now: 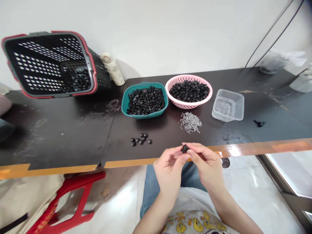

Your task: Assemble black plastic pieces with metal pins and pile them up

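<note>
Holding a small black piece (185, 149) in front of my body, I have it pinched between the fingers of my left hand (168, 167) and my right hand (206, 164); both grips are closed on it, and my fingers hide part of it, so I cannot tell its exact shape; the piece is just above the orange front edge (243, 149) of a dark table (60, 136), and my hands do not touch the table; nearest to my hands on the table is a small pile of thin metal pins (190, 122); to the left of the pins, a few round black pieces (140, 139) lie loose on the table, well apart from the pile; farther ahead stand a green bowl (143, 116), full of black pieces (145, 100), and a pink plastic basket (171, 97), full of similar black pieces (189, 91); these two stand just beside each other; to the right of them is a clear plastic box (227, 104); on the left, a big black basket with a red rim (51, 63) leans tilted against the white wall (170, 32); below the table edge I see my blue jeans (156, 191) and a red stool (70, 191).
</note>
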`<action>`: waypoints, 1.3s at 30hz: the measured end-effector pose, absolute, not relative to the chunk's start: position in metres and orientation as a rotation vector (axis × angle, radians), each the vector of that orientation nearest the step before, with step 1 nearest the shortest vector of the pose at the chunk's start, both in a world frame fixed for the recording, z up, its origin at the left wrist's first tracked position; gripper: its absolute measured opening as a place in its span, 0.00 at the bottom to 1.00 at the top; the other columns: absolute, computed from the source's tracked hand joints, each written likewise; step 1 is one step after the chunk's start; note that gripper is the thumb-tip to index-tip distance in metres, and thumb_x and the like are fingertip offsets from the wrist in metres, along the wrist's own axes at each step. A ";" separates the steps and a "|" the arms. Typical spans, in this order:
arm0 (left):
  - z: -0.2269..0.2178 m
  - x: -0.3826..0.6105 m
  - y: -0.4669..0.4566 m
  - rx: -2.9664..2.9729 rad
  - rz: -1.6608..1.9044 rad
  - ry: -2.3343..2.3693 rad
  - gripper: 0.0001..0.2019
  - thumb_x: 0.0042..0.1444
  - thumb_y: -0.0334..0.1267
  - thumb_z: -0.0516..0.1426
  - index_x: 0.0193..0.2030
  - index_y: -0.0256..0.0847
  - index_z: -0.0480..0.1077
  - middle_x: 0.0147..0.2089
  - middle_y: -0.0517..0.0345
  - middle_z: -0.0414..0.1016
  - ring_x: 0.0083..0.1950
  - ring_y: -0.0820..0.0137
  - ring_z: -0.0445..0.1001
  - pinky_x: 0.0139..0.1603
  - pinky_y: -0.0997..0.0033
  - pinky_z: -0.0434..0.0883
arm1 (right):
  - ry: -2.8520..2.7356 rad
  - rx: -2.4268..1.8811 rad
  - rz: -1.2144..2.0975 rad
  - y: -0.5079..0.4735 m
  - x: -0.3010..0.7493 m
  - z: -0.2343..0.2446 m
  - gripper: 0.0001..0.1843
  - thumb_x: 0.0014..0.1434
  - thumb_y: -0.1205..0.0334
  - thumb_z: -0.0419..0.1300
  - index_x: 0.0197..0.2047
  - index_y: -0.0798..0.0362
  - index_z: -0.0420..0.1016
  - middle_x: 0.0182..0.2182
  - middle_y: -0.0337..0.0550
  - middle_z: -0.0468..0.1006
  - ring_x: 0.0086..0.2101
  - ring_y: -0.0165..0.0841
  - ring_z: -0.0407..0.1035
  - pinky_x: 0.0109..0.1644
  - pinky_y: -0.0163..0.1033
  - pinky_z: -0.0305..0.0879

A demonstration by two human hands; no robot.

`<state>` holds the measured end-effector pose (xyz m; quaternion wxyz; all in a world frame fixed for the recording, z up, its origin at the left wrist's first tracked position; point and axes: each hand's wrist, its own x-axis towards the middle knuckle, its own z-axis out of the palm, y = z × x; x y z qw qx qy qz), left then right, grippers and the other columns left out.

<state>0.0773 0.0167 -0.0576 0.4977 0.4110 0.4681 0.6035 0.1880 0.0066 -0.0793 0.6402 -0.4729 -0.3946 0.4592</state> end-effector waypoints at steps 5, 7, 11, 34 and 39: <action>-0.057 0.074 0.011 0.941 1.327 1.086 0.09 0.56 0.40 0.66 0.43 0.44 0.82 0.39 0.53 0.84 0.35 0.68 0.83 0.34 0.73 0.81 | -0.877 -1.089 1.028 0.007 0.191 -0.077 0.10 0.59 0.62 0.70 0.44 0.40 0.85 0.43 0.42 0.85 0.42 0.36 0.79 0.44 0.40 0.78; -0.056 0.072 0.014 0.868 1.315 1.047 0.08 0.51 0.39 0.69 0.38 0.42 0.83 0.34 0.56 0.83 0.30 0.71 0.80 0.32 0.76 0.80 | -0.920 -1.062 1.025 0.007 0.192 -0.077 0.09 0.59 0.61 0.69 0.44 0.41 0.85 0.41 0.43 0.85 0.40 0.36 0.78 0.39 0.39 0.77; -0.056 0.066 0.021 0.763 1.273 0.959 0.09 0.43 0.36 0.73 0.30 0.40 0.79 0.24 0.62 0.79 0.23 0.78 0.74 0.27 0.82 0.74 | -1.011 -1.017 1.044 0.006 0.192 -0.078 0.09 0.62 0.61 0.67 0.45 0.39 0.85 0.38 0.42 0.83 0.39 0.35 0.76 0.40 0.38 0.74; -0.051 0.045 0.022 1.178 1.215 1.018 0.08 0.50 0.38 0.70 0.33 0.42 0.77 0.34 0.59 0.73 0.35 0.73 0.72 0.40 0.74 0.73 | -0.742 -0.949 1.372 0.000 0.182 -0.067 0.05 0.58 0.53 0.70 0.38 0.40 0.86 0.38 0.43 0.85 0.39 0.38 0.79 0.48 0.46 0.76; -0.047 0.039 0.021 1.126 1.073 0.884 0.23 0.52 0.38 0.69 0.56 0.49 0.77 0.55 0.48 0.79 0.55 0.59 0.78 0.55 0.63 0.75 | -0.804 -0.825 1.418 -0.003 0.182 -0.066 0.14 0.51 0.54 0.75 0.42 0.39 0.86 0.41 0.42 0.85 0.40 0.39 0.80 0.47 0.47 0.78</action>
